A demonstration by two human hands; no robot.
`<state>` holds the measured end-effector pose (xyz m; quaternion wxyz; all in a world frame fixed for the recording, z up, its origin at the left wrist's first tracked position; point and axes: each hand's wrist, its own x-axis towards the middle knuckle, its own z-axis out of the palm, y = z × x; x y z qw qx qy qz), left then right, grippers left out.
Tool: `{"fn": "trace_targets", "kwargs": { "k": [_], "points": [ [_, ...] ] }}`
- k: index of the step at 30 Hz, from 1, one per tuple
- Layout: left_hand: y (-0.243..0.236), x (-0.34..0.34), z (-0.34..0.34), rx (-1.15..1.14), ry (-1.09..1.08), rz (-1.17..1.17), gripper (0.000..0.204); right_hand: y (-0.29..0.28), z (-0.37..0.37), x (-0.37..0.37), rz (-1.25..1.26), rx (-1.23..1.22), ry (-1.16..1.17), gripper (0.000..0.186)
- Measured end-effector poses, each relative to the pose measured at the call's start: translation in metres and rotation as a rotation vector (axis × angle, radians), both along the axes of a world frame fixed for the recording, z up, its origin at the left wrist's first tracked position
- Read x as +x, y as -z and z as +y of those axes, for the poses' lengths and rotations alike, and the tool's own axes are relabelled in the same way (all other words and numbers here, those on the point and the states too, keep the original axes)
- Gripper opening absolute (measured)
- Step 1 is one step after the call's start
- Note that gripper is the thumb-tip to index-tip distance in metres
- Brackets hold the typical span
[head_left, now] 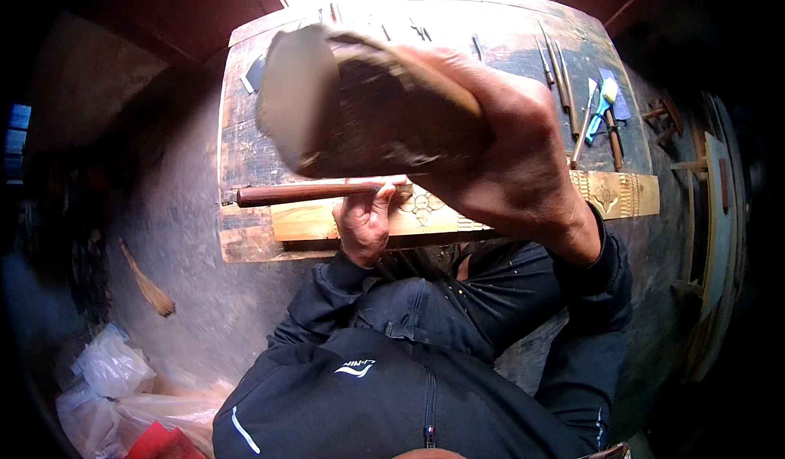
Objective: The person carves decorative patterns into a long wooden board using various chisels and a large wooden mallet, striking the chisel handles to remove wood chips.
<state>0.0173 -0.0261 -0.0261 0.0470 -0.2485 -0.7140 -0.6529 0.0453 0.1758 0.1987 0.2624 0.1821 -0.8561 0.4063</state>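
Raised close to the camera, my right hand [523, 132] is closed round a thick wooden mallet [401, 107], whose pale, worn end points left. It covers part of the bench and the board. Beneath it, my left hand [365, 223] grips a chisel [315, 191] with a long reddish-brown wooden handle pointing left. The chisel's other end lies near the mallet's lower edge and I cannot make it out. Under the left hand a long pale wooden board [307, 223] lies along the bench's near edge, with carved patterns in its middle and at its right end.
The worn wooden workbench [245, 152] bears several long-handled carving tools [564, 83] and a blue-handled brush [601, 109] on its right. A small straw broom [149, 289] lies on the floor at left, above plastic bags [114, 365]. Wooden frames [711, 230] lean at far right.
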Motion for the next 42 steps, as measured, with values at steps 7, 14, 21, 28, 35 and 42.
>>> {"fn": "trace_targets", "kwargs": {
  "k": [7,14,21,28,35,42],
  "points": [
    [0.009,0.001,-0.001,-0.037,-0.017,0.024,0.021,0.007,-0.010,-0.002,0.128,0.140,0.100,0.077],
    [0.039,-0.001,-0.007,-0.075,-0.060,0.057,0.025,-0.005,-0.015,0.005,0.080,0.222,0.112,0.068],
    [0.038,0.004,0.003,0.139,0.099,-0.037,0.024,-0.017,-0.020,0.007,0.179,0.371,0.158,0.072],
    [0.018,0.007,0.013,0.114,0.181,-0.029,0.022,-0.029,-0.042,-0.017,0.598,0.176,0.225,0.022],
    [0.012,0.011,0.015,0.109,0.202,-0.040,0.020,-0.035,-0.040,0.012,0.427,0.392,0.206,0.034],
    [0.000,0.014,0.022,0.125,0.203,-0.050,0.018,0.003,-0.039,0.012,0.510,0.688,0.285,0.060]
  ]
}}
